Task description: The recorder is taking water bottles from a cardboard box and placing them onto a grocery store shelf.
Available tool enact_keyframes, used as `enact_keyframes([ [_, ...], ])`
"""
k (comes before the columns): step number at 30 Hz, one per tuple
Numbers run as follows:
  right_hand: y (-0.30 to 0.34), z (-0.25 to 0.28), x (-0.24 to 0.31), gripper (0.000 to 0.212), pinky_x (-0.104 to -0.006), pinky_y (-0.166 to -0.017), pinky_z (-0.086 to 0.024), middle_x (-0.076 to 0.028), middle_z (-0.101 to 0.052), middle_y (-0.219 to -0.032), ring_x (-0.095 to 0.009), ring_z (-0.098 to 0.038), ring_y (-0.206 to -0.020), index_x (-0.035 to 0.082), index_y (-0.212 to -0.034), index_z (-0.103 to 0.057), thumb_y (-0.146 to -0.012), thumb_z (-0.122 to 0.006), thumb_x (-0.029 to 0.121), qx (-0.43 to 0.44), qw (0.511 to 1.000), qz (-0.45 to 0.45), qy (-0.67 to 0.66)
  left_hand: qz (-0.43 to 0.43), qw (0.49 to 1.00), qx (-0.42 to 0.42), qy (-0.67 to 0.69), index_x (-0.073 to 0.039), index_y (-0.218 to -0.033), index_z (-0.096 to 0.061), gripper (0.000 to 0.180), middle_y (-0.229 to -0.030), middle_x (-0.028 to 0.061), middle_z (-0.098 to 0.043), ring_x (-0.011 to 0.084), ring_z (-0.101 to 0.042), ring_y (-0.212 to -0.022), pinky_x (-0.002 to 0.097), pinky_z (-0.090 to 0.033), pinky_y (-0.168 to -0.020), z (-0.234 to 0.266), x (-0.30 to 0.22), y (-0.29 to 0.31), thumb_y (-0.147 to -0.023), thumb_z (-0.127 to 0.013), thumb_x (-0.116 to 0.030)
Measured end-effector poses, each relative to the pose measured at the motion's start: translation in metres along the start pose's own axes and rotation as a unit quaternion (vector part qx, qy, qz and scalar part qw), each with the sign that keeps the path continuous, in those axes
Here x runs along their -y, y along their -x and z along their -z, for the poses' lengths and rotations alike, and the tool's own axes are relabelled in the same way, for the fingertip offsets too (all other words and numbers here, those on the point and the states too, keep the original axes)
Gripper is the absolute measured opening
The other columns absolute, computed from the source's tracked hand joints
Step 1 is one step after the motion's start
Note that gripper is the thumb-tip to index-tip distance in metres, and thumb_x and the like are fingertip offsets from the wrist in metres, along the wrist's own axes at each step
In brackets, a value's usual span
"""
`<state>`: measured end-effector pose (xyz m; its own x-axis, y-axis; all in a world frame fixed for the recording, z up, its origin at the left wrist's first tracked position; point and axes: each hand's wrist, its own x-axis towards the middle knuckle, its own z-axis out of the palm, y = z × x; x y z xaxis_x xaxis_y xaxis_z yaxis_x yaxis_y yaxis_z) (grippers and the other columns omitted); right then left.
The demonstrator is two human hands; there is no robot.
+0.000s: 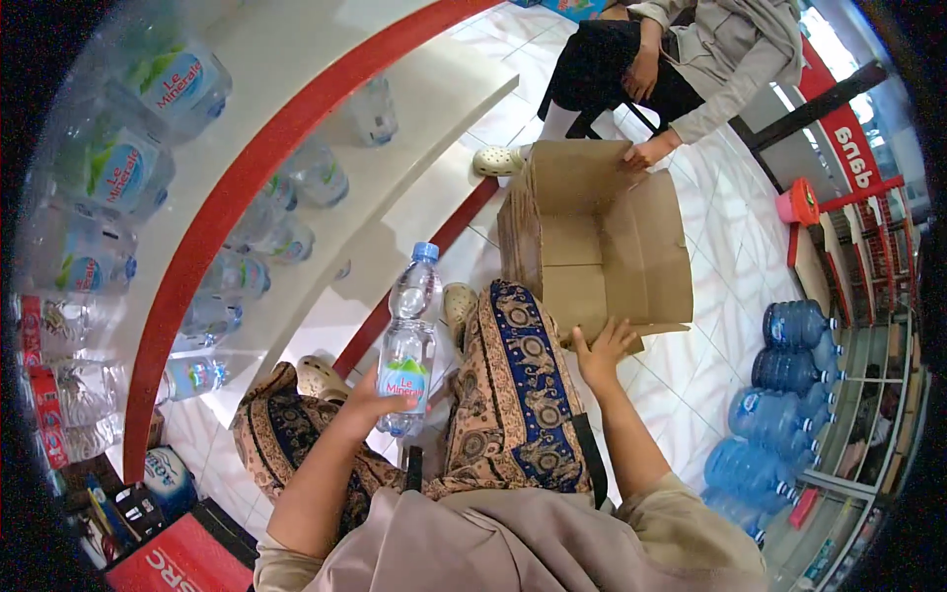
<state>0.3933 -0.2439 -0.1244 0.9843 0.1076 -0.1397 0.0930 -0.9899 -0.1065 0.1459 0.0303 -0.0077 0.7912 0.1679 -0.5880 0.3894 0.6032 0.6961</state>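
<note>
My left hand (371, 404) is closed around the lower part of a clear plastic water bottle (410, 306) with a blue cap, held upright beside my knee. In front of me, an open brown cardboard box (572, 279) has its bare inner walls and bottom showing. At the box's near edge, my right hand (604, 352) rests with its fingers spread and holds nothing. Across from me a co-worker's hand (651, 150) touches the box's far rim. The co-worker's other hand (641, 77) is over their lap.
Several small water bottles (318, 176) stand on white, red-edged shelves (446, 87) at my left. Large blue water jugs (772, 414) are stacked at the right, by a glass case. A pink bucket (799, 203) is farther back. Pale clogs (321, 378) are on the tiled floor (735, 340).
</note>
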Motion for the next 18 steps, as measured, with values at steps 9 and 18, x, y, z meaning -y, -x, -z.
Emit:
enact_keyframes([
  [9, -0.041, 0.03, -0.047, 0.076, -0.0532, -0.102, -0.02, -0.017, -0.036, -0.134, -0.038, -0.028, -0.125, 0.013, -0.133, -0.035, -0.066, -0.071, 0.022, 0.131, 0.971, 0.201, -0.018, -0.011, 1.0, -0.026, 0.014, -0.002, -0.126, -0.036, 0.07, -0.113, 0.012, -0.052, 0.0249, -0.057, -0.094, 0.0431, -0.052, -0.079, 0.014, 0.017, -0.003, -0.065, -0.069, -0.008],
  [18, -0.082, 0.065, -0.064, 0.024, -0.0279, -0.071, -0.045, -0.01, -0.064, -0.08, -0.016, -0.057, -0.075, -0.001, -0.088, -0.065, -0.067, -0.073, 0.008, 0.177, 0.929, 0.222, -0.239, -0.053, 0.998, -0.035, -0.001, -0.005, -0.128, -0.032, 0.076, -0.111, 0.0103, -0.052, 0.0232, -0.056, -0.092, 0.0445, -0.053, -0.076, 0.018, 0.021, -0.006, -0.063, -0.07, -0.005],
])
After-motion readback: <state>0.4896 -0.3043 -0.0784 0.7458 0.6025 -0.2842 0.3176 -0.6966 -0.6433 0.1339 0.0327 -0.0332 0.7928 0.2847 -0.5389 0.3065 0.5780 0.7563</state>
